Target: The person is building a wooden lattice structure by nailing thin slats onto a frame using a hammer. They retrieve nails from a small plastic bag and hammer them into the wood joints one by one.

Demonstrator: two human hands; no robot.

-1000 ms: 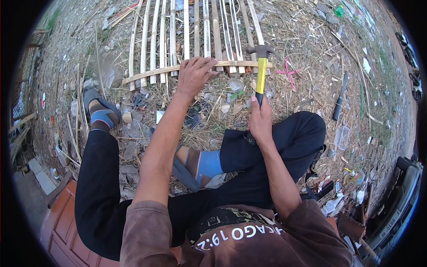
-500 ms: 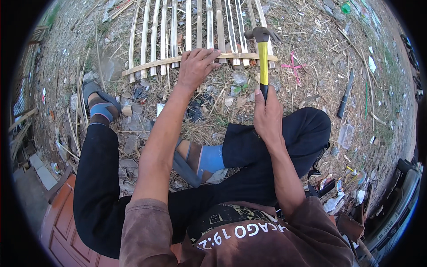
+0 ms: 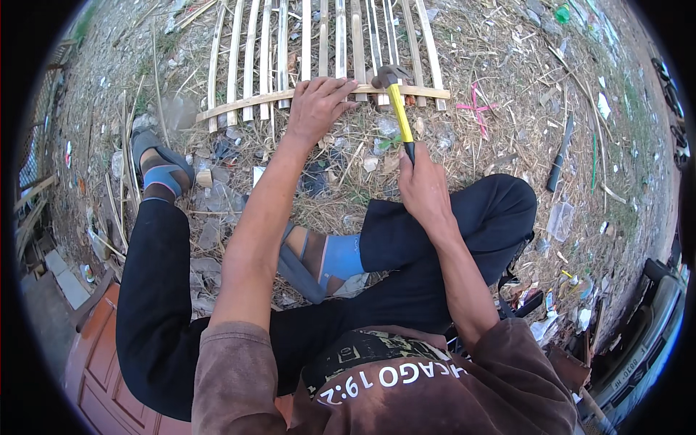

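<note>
A claw hammer (image 3: 399,114) with a yellow and black handle is gripped low on the handle by my right hand (image 3: 426,187). Its dark head lies over the right half of a thin wooden crosspiece (image 3: 250,102); whether it touches the wood I cannot tell. That crosspiece runs across the near ends of several pale wooden slats (image 3: 306,43), spaced side by side. My left hand (image 3: 316,112) presses on the middle of the crosspiece, fingers wrapped over it. Any nail under the hammer head is hidden.
Dry straw and litter cover the ground. To the right lie pink ribbon strips (image 3: 475,109), a dark-handled knife (image 3: 560,156) and a clear plastic container (image 3: 560,220). A reddish wooden panel (image 3: 98,362) is at lower left, a vehicle (image 3: 645,341) at lower right. My sandalled feet flank my left forearm.
The hammer has swung left, its head coming from beside the rightmost slats to over the crosspiece, closer to my left hand. My left hand keeps its place on the wood.
</note>
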